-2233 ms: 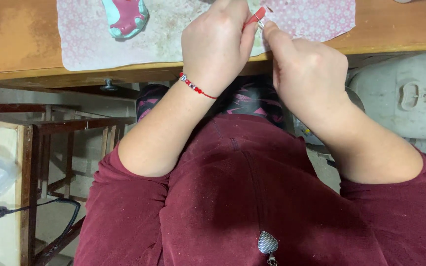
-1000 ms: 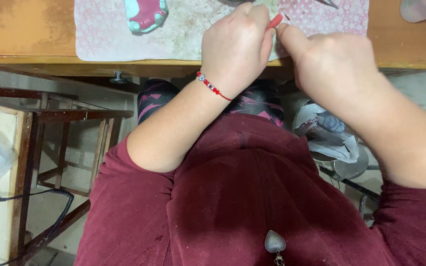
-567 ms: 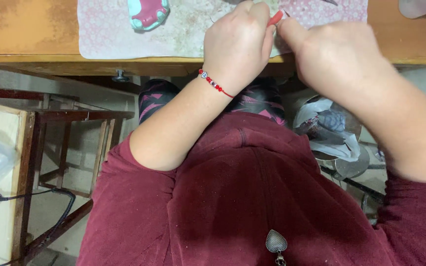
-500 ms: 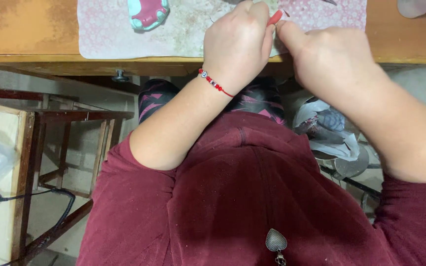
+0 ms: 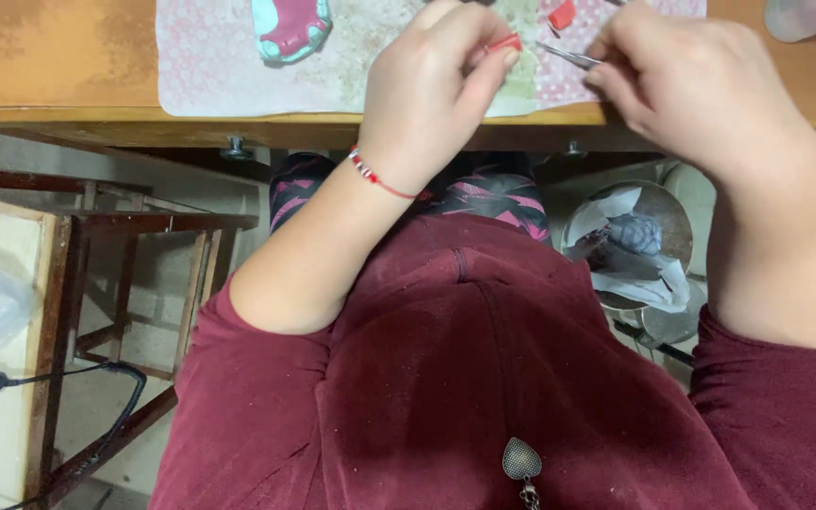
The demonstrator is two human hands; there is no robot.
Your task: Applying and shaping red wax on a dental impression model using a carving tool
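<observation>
A small red piece (image 5: pixel 505 43) is being pinched between the fingertips of the left hand (image 5: pixel 432 90) above the patterned mat (image 5: pixel 210 76) on the wooden surface (image 5: pixel 49 57). Thin metal tweezers (image 5: pixel 569 57) are being gripped by the right hand (image 5: pixel 701 90); their rear end is hidden. A teal-and-pink figure (image 5: pixel 290 28) is being cut off at the top edge.

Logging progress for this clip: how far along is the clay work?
Done: a teal-and-pink clay piece lies shaped on the patterned mat. In hand: the left hand pinches a red bit; the right hand holds a thin metal tool. Left: another red scrap lies unused.
</observation>
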